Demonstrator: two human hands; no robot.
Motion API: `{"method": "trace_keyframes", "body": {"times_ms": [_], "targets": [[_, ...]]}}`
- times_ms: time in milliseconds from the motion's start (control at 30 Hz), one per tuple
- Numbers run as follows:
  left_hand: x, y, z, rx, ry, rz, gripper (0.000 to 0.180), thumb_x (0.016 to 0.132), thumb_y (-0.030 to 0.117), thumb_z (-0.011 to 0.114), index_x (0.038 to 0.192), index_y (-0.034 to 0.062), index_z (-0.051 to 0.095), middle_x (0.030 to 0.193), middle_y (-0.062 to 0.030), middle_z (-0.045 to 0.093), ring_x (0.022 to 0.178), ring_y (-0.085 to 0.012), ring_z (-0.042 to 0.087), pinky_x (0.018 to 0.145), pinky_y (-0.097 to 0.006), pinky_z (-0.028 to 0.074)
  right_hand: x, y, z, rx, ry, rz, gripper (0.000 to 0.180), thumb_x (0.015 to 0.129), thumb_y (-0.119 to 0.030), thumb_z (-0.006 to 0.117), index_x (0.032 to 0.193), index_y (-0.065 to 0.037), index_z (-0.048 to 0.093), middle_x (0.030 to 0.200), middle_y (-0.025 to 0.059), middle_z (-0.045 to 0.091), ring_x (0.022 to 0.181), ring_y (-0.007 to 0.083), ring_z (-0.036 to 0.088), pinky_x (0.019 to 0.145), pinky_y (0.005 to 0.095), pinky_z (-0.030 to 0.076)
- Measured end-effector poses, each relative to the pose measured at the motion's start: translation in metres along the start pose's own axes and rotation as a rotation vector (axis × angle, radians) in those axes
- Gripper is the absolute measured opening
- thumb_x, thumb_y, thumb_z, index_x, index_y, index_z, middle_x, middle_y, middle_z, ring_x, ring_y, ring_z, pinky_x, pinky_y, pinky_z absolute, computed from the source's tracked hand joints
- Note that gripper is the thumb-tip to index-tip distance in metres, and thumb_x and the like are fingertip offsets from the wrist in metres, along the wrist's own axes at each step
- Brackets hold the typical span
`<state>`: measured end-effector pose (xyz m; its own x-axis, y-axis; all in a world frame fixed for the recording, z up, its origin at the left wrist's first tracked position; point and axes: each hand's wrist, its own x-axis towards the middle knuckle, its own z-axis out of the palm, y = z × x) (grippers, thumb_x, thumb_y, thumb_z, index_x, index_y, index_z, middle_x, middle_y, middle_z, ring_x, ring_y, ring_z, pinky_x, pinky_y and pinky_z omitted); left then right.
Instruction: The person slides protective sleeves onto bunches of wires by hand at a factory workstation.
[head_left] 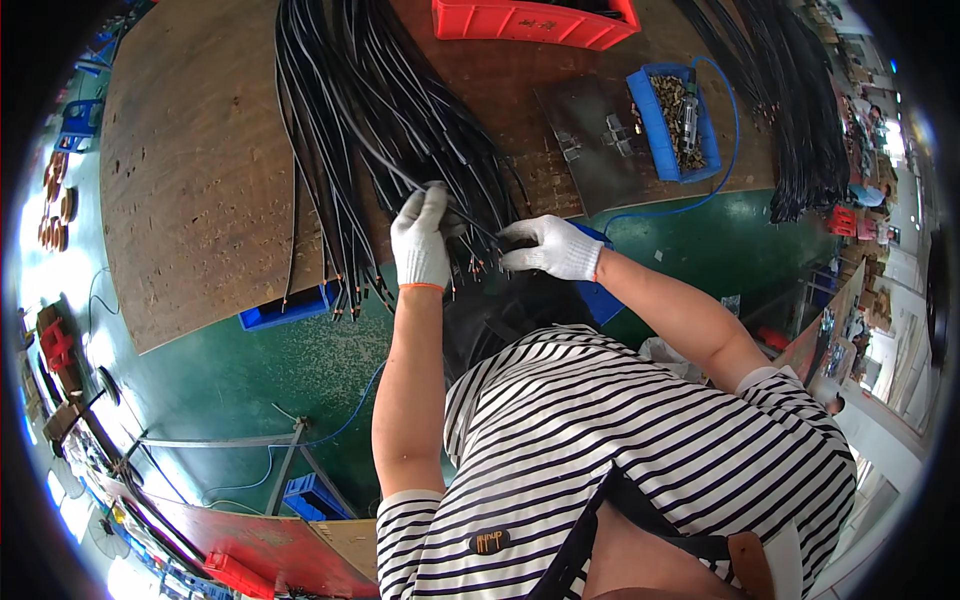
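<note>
A thick bundle of black cables (350, 110) lies across the brown wooden table, its stripped copper-coloured ends hanging over the near edge. My left hand (420, 240), in a white knitted glove, is closed with fingers and thumb round one black cable at the bundle's near end. To its right, my right hand (555, 248), gloved likewise, pinches a dark piece at the end of that cable. The fingertips partly hide that piece, so its exact shape cannot be made out. Both hands are over the table's near edge, close to my body.
A blue bin (655, 130) on the right holds small brass-coloured parts and a hand tool with a blue hose (738, 120). Left of it lies a dark plate (590, 140). A red bin (530, 24) stands at the back; more black cables (800, 130) hang far right.
</note>
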<state>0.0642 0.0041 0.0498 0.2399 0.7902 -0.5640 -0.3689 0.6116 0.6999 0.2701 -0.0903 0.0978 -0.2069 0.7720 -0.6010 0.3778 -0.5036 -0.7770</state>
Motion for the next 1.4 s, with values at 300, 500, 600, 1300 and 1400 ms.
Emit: {"method": "trace_keyframes", "body": {"times_ms": [300,500,600,1300,1400], "targets": [[-0.004,-0.045,-0.010,0.397,0.088,0.090,0.057,0.109,0.044,0.061,0.134,-0.0057,0.070,0.117,-0.0167,0.077,0.109,-0.0200,0.069,0.098,-0.031,0.052,0.088,0.001,0.025,0.056,0.160,-0.041,0.043,0.093,-0.019,0.077,0.127,0.006,0.072,0.119,0.0170,0.079,0.110,0.0204,0.073,0.100,0.0342,0.054],[-0.042,-0.069,-0.023,0.357,-0.031,-0.061,0.057,0.100,0.020,0.072,0.146,-0.0107,0.056,0.128,-0.0186,0.074,0.104,-0.0174,0.071,0.092,-0.031,0.056,0.139,-0.008,0.015,0.003,0.075,-0.008,0.066,0.089,-0.031,0.083,0.136,0.013,0.065,0.127,0.0250,0.075,0.116,0.0262,0.072,0.105,0.0345,0.053],[-0.048,-0.085,-0.038,0.398,0.010,-0.062,0.053,0.095,0.025,0.077,0.139,-0.0034,0.065,0.123,-0.0185,0.076,0.101,-0.0217,0.074,0.094,-0.034,0.057,0.172,-0.024,0.024,0.126,0.220,-0.060,0.067,0.088,-0.031,0.085,0.135,0.013,0.066,0.124,0.0220,0.077,0.112,0.0241,0.072,0.102,0.0349,0.054],[0.072,0.043,-0.117,1.555,0.867,0.212,0.129,0.075,0.085,0.075,0.163,0.0000,0.035,0.166,-0.0315,0.035,0.155,-0.0481,0.032,0.129,-0.056,0.025,0.046,0.096,-0.026,-0.097,0.581,-0.013,0.036,0.097,-0.026,0.075,0.121,0.001,0.075,0.116,0.0173,0.078,0.105,0.0257,0.076,0.095,0.0356,0.057],[0.074,0.067,-0.142,1.587,0.775,0.064,0.127,0.072,0.088,0.074,0.160,0.0022,0.041,0.155,-0.0270,0.053,0.144,-0.0420,0.050,0.118,-0.053,0.041,0.029,0.105,-0.042,-0.088,0.574,0.046,0.035,0.097,-0.025,0.075,0.121,0.001,0.075,0.113,0.0162,0.079,0.103,0.0232,0.076,0.094,0.0346,0.057]]}}
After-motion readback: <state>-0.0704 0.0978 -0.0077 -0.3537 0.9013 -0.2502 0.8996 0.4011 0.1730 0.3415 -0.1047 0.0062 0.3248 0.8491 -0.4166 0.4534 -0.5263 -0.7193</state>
